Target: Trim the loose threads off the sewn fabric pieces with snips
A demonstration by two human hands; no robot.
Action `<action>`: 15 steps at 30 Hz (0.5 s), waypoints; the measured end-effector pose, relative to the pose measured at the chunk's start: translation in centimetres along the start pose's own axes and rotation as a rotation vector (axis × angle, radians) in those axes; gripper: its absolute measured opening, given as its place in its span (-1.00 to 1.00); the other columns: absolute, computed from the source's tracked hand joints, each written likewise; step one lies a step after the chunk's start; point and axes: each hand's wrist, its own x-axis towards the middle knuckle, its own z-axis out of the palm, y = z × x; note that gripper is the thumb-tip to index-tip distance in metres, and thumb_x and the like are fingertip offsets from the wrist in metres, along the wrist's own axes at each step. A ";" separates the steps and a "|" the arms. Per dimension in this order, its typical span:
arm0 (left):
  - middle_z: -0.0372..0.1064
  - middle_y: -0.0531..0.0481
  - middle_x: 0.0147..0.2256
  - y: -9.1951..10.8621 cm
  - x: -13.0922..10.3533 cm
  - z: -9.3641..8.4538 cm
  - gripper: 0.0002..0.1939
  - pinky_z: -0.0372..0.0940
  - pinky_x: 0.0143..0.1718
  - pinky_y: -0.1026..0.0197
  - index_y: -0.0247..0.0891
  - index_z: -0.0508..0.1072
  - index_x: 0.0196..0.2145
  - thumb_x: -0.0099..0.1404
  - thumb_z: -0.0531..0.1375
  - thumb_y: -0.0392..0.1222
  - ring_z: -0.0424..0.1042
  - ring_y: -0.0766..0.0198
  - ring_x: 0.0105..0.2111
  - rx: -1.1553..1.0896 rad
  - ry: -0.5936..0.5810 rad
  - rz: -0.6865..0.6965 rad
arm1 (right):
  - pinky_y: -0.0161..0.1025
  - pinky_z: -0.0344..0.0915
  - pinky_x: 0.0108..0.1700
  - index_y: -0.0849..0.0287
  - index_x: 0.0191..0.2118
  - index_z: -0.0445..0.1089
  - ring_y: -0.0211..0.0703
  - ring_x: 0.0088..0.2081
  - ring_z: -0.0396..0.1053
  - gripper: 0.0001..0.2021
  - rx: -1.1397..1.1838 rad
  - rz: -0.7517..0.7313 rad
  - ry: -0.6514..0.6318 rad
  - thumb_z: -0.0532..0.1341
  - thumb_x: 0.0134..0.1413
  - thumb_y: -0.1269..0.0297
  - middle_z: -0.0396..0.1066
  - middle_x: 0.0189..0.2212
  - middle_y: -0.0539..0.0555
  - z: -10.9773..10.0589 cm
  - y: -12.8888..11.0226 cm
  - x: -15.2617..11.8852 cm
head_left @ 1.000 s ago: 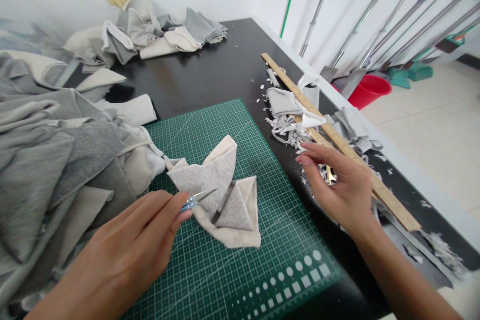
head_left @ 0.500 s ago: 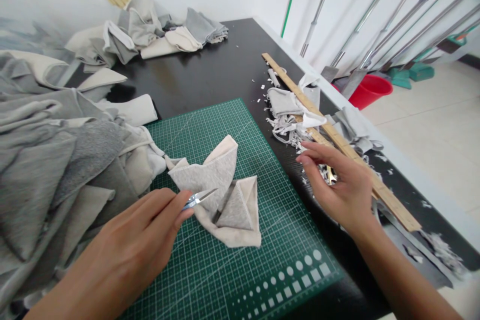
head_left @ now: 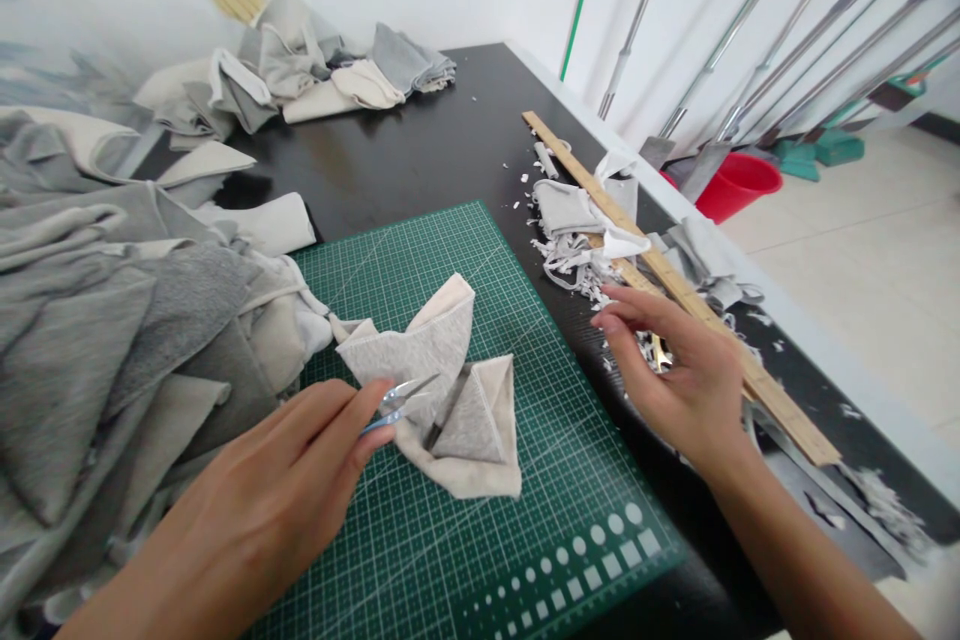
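Note:
Between the thumb and fingers of my left hand (head_left: 292, 480) is a pair of small thread snips (head_left: 388, 417) with blue handles, its two blades spread apart. They hover over a folded piece of grey and cream fabric (head_left: 405, 360), stitched along its edges, which lies on the green cutting mat (head_left: 555, 460). My right hand (head_left: 675, 370) is held above the scraps to the right of the mat, fingers loosely curved and thumb apart from them, with nothing seen in it. A gold-coloured metal thing (head_left: 660, 354) shows partly behind that hand.
A large heap of grey and cream fabric (head_left: 180, 310) covers the left side, and more folded cloth (head_left: 292, 70) lies at the back of the black table (head_left: 360, 155). Wooden rulers (head_left: 600, 190) rest among fabric scraps (head_left: 562, 210). A red bucket (head_left: 739, 182) stands beyond the table edge.
The snips' blades, close together before, now stand apart, and my left fingers have loosened slightly. My right hand and the fabric look the same.

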 end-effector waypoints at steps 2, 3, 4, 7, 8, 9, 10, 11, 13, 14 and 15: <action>0.40 -0.06 -0.24 -0.1 0.0 0.0 -0.68 0.43 -0.20 0.16 -0.31 0.35 0.18 0.57 0.07 -0.15 0.42 0.25 -0.37 0.016 -0.006 -0.016 | -0.12 0.55 -0.17 0.04 0.06 0.50 -0.09 -0.30 0.58 -0.71 0.007 -0.001 0.003 0.32 0.25 0.38 0.61 -0.27 0.03 0.0 0.0 -0.1; 0.40 -0.05 -0.25 -0.1 0.0 0.0 -0.69 0.43 -0.21 0.17 -0.28 0.37 0.16 0.57 0.07 -0.14 0.43 0.25 -0.37 0.019 0.000 -0.020 | -0.12 0.55 -0.17 0.04 0.07 0.50 -0.09 -0.30 0.57 -0.71 0.010 -0.001 0.003 0.32 0.25 0.38 0.61 -0.27 0.02 0.0 0.1 -0.1; 0.41 -0.04 -0.26 -0.1 -0.1 0.0 -0.71 0.43 -0.22 0.18 -0.25 0.39 0.14 0.57 0.07 -0.13 0.44 0.25 -0.37 0.018 0.018 -0.022 | -0.13 0.55 -0.16 0.04 0.07 0.50 -0.10 -0.30 0.57 -0.71 0.011 -0.001 0.005 0.32 0.25 0.39 0.61 -0.26 0.02 0.0 0.1 -0.1; 0.44 -0.01 -0.27 0.0 -0.4 0.0 -0.72 0.45 -0.23 0.20 -0.15 0.41 0.14 0.55 0.09 -0.13 0.47 0.26 -0.35 0.003 0.087 -0.040 | -0.13 0.55 -0.16 0.04 0.07 0.50 -0.09 -0.30 0.57 -0.71 0.011 0.005 0.004 0.31 0.26 0.38 0.61 -0.27 0.02 0.0 0.0 -0.1; 0.45 -0.01 -0.26 0.1 -0.5 0.0 -0.71 0.45 -0.23 0.20 -0.14 0.41 0.16 0.55 0.09 -0.14 0.47 0.26 -0.36 -0.001 0.091 -0.041 | -0.13 0.55 -0.16 0.04 0.07 0.50 -0.09 -0.30 0.57 -0.72 0.009 0.007 0.003 0.31 0.26 0.38 0.60 -0.28 0.02 0.0 0.0 -0.1; 0.45 -0.02 -0.24 0.1 -0.5 0.0 -0.69 0.45 -0.22 0.20 -0.16 0.39 0.19 0.55 0.10 -0.14 0.47 0.26 -0.35 -0.006 0.070 -0.036 | -0.13 0.55 -0.16 0.04 0.07 0.50 -0.09 -0.30 0.57 -0.72 0.007 0.008 0.001 0.31 0.26 0.38 0.60 -0.28 0.02 0.0 0.0 -0.1; 0.44 -0.03 -0.23 0.2 -0.5 0.0 -0.67 0.45 -0.20 0.20 -0.19 0.37 0.21 0.55 0.10 -0.15 0.46 0.27 -0.35 -0.011 0.041 -0.029 | -0.14 0.55 -0.17 0.05 0.06 0.50 -0.09 -0.30 0.57 -0.72 0.005 0.007 0.002 0.31 0.26 0.37 0.60 -0.28 0.02 0.0 -0.1 0.0; 0.42 -0.04 -0.22 0.1 -0.4 0.0 -0.65 0.44 -0.18 0.19 -0.24 0.35 0.22 0.56 0.09 -0.14 0.44 0.27 -0.34 -0.010 0.017 -0.021 | -0.14 0.55 -0.17 0.05 0.06 0.50 -0.09 -0.30 0.57 -0.72 0.003 0.007 0.003 0.31 0.26 0.37 0.60 -0.28 0.02 0.0 -0.1 0.0; 0.39 -0.06 -0.22 0.0 -0.3 -0.1 -0.66 0.43 -0.16 0.18 -0.31 0.35 0.20 0.56 0.08 -0.15 0.42 0.26 -0.34 0.007 0.002 -0.003 | -0.15 0.55 -0.17 0.05 0.06 0.50 -0.09 -0.30 0.57 -0.72 0.003 0.007 0.006 0.31 0.26 0.37 0.60 -0.28 0.02 0.0 -0.1 0.0; 0.38 -0.06 -0.23 0.0 -0.3 -0.2 -0.68 0.42 -0.16 0.17 -0.32 0.36 0.18 0.56 0.08 -0.16 0.41 0.26 -0.34 0.022 -0.002 0.003 | -0.15 0.55 -0.17 0.06 0.07 0.50 -0.10 -0.30 0.57 -0.71 0.005 0.007 0.008 0.31 0.26 0.38 0.60 -0.28 0.02 0.0 0.0 0.0; 0.38 -0.06 -0.23 -0.1 -0.3 -0.4 -0.71 0.42 -0.16 0.17 -0.32 0.37 0.15 0.56 0.09 -0.17 0.40 0.25 -0.33 0.039 0.004 0.011 | -0.15 0.55 -0.17 0.06 0.07 0.50 -0.10 -0.30 0.57 -0.71 0.007 0.005 0.010 0.32 0.25 0.38 0.60 -0.27 0.02 0.0 0.0 0.0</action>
